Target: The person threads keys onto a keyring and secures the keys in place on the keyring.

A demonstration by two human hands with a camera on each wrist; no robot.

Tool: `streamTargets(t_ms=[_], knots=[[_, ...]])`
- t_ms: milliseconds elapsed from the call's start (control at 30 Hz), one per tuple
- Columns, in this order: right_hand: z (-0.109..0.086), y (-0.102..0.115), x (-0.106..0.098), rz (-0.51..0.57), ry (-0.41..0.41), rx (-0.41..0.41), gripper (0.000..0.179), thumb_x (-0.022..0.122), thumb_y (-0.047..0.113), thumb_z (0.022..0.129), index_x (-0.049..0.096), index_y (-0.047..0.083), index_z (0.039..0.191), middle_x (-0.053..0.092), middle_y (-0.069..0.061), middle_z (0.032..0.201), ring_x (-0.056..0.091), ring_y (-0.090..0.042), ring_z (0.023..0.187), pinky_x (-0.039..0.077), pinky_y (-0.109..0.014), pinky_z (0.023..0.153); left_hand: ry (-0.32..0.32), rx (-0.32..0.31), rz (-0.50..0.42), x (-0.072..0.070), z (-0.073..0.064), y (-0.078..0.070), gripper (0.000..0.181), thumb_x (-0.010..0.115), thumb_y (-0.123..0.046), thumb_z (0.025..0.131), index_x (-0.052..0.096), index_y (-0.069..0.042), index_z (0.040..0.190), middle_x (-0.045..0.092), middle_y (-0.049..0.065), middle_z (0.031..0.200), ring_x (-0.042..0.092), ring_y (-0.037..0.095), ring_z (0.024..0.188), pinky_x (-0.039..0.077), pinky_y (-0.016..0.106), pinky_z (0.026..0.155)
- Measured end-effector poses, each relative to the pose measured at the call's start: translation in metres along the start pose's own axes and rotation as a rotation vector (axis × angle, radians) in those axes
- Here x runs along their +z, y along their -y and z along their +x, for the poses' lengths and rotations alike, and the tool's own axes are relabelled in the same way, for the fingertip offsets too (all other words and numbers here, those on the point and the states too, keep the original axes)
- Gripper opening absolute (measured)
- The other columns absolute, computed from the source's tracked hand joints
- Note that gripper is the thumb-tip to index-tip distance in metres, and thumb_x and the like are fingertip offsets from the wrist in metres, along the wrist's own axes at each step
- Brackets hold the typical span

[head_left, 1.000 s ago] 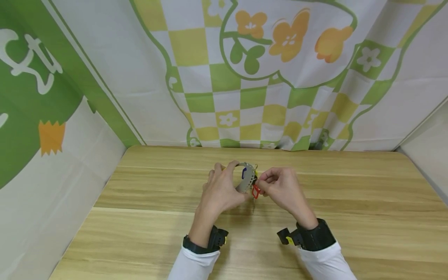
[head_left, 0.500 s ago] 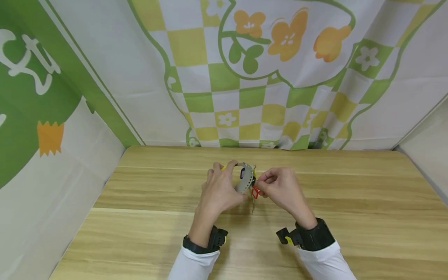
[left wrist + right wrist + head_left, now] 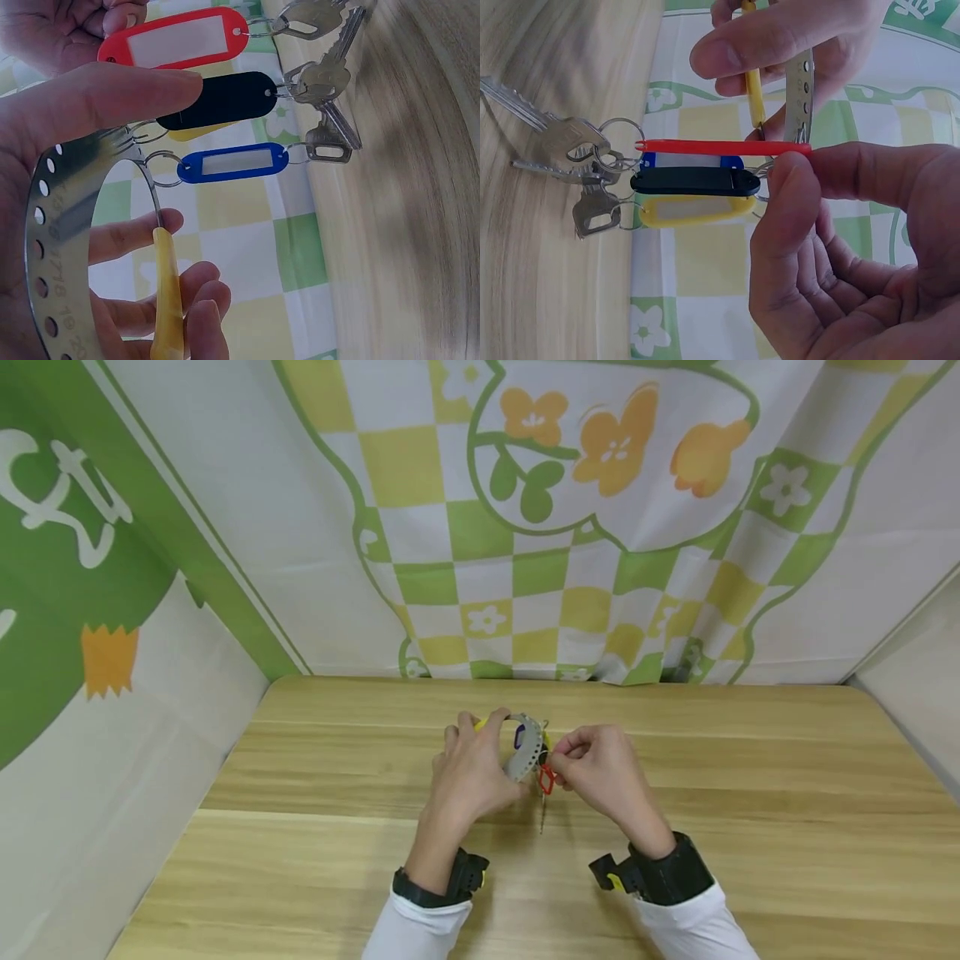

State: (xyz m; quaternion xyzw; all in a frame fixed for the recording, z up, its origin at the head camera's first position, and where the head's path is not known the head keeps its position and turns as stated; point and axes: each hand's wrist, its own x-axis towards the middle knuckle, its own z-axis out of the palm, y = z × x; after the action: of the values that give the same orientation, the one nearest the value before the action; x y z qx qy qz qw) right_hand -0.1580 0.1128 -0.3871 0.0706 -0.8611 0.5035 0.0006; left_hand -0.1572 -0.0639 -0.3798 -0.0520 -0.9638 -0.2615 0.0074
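Observation:
My left hand grips a curved metal key hoop with numbered holes and a yellow handle. In the left wrist view its thumb stretches across the band and overlaps a black key tag. Thumb and forefinger of my right hand pinch the end of a red key tag, right beside the hoop's edge. A blue tag and a yellow tag also dangle from the hoop by small wire rings. Metal keys hang at the tags' far ends. The pinching fingertips hide the red tag's upper ring.
Both hands work over a wooden table, with the keys hanging close above its surface. A patterned green, yellow and white curtain rises behind the back edge, and another printed cloth covers the left side.
The hands keep the same hold and stay almost in place. The red tag shifts and turns slightly beneath the right fingertips. The head view tilts a little.

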Motion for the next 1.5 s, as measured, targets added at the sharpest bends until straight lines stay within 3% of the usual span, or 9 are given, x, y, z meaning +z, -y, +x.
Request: streamTargets(t_ms=[200, 633, 1000, 1500], knots=[[0.0001, 0.0016, 0.0011, 0.007, 0.007, 0.029, 0.007, 0.065, 0.001, 0.083, 0.071, 0.002, 0.079, 0.068, -0.008, 0.063, 0.068, -0.03, 0.057, 0.046, -0.028, 0.047, -0.006, 0.0, 0.003, -0.0007, 0.0002, -0.0005, 0.099, 0.095, -0.024, 0.061, 0.05, -0.018, 0.148, 0.049, 0.021, 0.127, 0.049, 0.035, 0.104, 0.048, 0.051, 0.073], [0.0019, 0.0012, -0.0001, 0.009, 0.014, 0.023, 0.007, 0.064, -0.001, 0.085, 0.071, 0.0, 0.083, 0.068, -0.01, 0.065, 0.066, -0.022, 0.056, 0.048, -0.028, 0.049, -0.009, 0.007, 0.014, -0.0001, 0.0005, -0.001, 0.099, 0.096, -0.023, 0.06, 0.051, -0.017, 0.148, 0.049, 0.021, 0.126, 0.049, 0.035, 0.103, 0.048, 0.049, 0.072], [0.001, 0.0009, 0.0014, 0.015, 0.028, 0.037, 0.007, 0.064, -0.001, 0.086, 0.071, -0.001, 0.083, 0.068, -0.009, 0.065, 0.067, -0.027, 0.058, 0.049, -0.028, 0.05, -0.01, -0.002, 0.037, 0.0011, 0.0006, -0.001, 0.1, 0.096, -0.022, 0.059, 0.051, -0.018, 0.148, 0.049, 0.022, 0.128, 0.048, 0.036, 0.105, 0.047, 0.049, 0.073], [0.0024, -0.0007, 0.0036, -0.051, -0.001, 0.008, 0.006, 0.063, -0.002, 0.083, 0.068, -0.001, 0.084, 0.064, -0.004, 0.067, 0.057, -0.014, 0.055, 0.046, -0.027, 0.052, -0.007, -0.012, 0.031, 0.0036, 0.0013, -0.0015, 0.1, 0.096, -0.02, 0.058, 0.052, -0.018, 0.148, 0.047, 0.024, 0.133, 0.047, 0.038, 0.111, 0.048, 0.053, 0.078]])
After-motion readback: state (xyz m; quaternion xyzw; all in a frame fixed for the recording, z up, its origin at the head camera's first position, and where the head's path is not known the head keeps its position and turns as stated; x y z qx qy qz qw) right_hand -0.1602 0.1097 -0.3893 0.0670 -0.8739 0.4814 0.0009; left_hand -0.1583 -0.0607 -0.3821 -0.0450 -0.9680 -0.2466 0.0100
